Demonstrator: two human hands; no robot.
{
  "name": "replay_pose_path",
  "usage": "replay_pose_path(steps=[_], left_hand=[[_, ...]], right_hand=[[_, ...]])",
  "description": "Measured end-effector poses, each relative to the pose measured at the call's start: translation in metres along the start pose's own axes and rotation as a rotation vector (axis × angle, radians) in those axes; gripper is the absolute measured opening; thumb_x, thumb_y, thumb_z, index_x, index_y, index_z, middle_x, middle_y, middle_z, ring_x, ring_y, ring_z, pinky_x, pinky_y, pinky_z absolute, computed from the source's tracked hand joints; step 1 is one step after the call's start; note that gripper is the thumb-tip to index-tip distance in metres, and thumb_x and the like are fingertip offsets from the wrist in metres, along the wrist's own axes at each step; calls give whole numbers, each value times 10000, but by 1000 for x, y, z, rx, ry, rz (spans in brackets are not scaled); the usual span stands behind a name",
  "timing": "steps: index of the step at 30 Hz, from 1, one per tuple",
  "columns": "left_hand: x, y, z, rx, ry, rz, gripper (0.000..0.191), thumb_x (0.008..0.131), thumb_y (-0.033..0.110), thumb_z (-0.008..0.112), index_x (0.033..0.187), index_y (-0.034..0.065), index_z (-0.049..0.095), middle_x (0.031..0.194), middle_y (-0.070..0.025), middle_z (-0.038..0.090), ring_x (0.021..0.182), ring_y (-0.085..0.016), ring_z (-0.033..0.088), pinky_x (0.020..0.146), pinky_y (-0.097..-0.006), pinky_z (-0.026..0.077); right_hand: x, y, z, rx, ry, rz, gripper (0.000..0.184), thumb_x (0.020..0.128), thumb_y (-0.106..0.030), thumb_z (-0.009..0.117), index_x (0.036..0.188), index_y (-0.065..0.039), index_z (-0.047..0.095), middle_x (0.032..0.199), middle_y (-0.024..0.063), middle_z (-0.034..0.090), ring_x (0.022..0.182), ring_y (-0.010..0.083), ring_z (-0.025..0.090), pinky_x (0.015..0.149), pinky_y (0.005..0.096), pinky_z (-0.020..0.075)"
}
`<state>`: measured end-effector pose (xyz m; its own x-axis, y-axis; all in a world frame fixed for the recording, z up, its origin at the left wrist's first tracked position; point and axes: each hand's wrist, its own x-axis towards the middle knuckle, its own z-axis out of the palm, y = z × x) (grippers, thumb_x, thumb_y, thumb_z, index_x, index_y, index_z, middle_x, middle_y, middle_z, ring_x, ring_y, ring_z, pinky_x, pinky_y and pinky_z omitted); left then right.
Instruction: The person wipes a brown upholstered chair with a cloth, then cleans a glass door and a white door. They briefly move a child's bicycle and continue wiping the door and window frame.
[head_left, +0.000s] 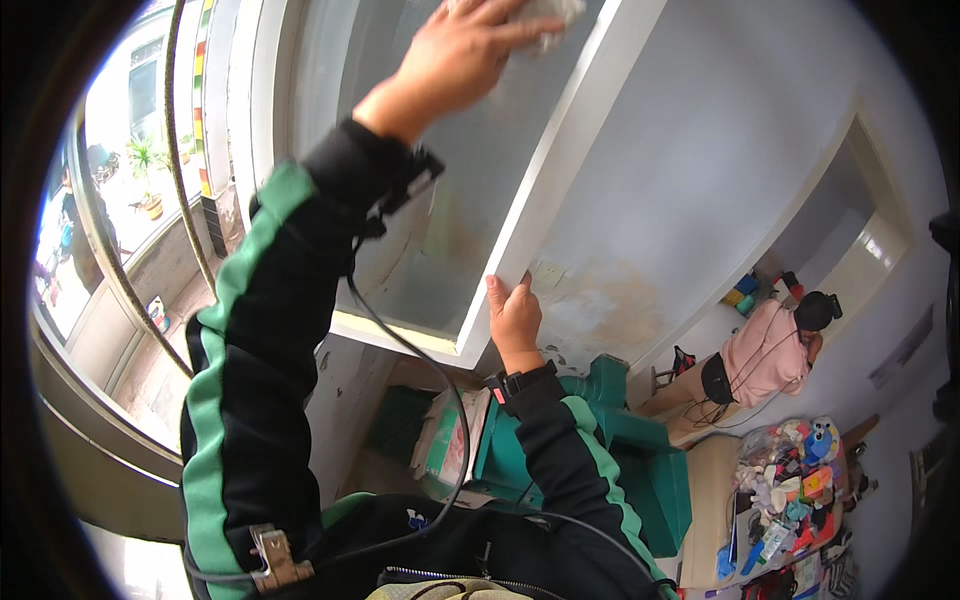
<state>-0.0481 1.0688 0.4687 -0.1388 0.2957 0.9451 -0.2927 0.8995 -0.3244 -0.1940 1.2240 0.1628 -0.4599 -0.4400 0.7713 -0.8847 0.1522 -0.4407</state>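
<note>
A white-framed glass window sash (525, 199) stands tilted across the upper middle. Up at the top edge, my left hand (457, 64) presses a crumpled whitish cloth (559, 19) against the pane, fingers spread over it; its fingertips are partly cut off by the picture's edge. Lower down, my right hand (516, 319) grips the outer side of the white frame near its bottom corner, thumb on the near face. Both wrists wear black straps, and a dark cable runs from the left one across my chest. The glass looks greyish, with some marks showing low on it.
Below the sash are a green metal machine (637, 457) and a worn cardboard box (450, 439). To the right, a person in pink (765, 352) stands by a doorway, near a table heaped with small items (787, 495). Window bars (176, 150) and another opening lie at left.
</note>
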Motion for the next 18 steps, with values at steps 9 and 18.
replay_pose_path(steps=[9,18], left_hand=[[-70,14,5,23,-1,-107,573,860,14,611,1346,318,624,1549,-53,446,1441,-365,379,1124,-487,407],[-352,142,-46,-150,-470,-495,657,818,230,764,1439,235,549,1589,-236,306,1476,-537,193,1177,-616,232]], right_hand=[[-5,0,1,14,40,-43,706,952,-461,634,1421,27,433,798,203,701,666,417,667,596,492,529],[-10,-8,-12,-33,-84,48,701,987,-477,572,1423,44,397,910,228,715,788,438,693,667,507,545]])
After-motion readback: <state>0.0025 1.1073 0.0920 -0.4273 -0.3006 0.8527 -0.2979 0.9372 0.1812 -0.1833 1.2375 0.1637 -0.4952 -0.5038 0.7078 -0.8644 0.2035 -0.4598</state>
